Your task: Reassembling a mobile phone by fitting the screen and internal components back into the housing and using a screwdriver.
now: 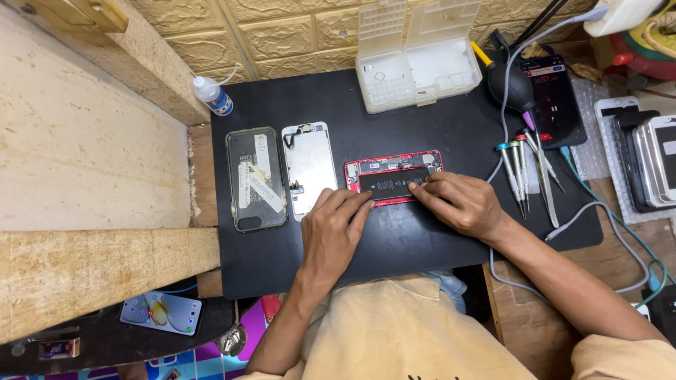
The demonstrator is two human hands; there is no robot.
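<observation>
The phone (392, 179), a red-framed one lying open with its black battery showing, sits crosswise near the middle of the black mat (422, 239). Both hands are on it. The left hand (336, 229) comes up from below, its fingers (359, 204) laid flat and together on the near left edge of the frame, pressing rather than gripping; nothing is held in it. The right hand (458, 204) lies over the right end, fingertips (421, 188) bunched narrow on the battery's right edge. Whether they pinch anything small I cannot tell.

Just left of the phone lies a detached screen (310, 167), face down, silver back up, touching nothing. Beside that, further left, is a dark case (256, 179) with paper slips stuck on it. A small bottle (213, 96) with a blue label stands at the mat's far left corner. A clear parts box (415, 60) stands open at the far edge. To the right of the right hand lie several screwdrivers (516, 172) and tweezers (546, 190), and behind them a black blower (510, 86) and a second phone (556, 98) with its display lit. A grey cable (598, 211) loops off the mat's right side.
</observation>
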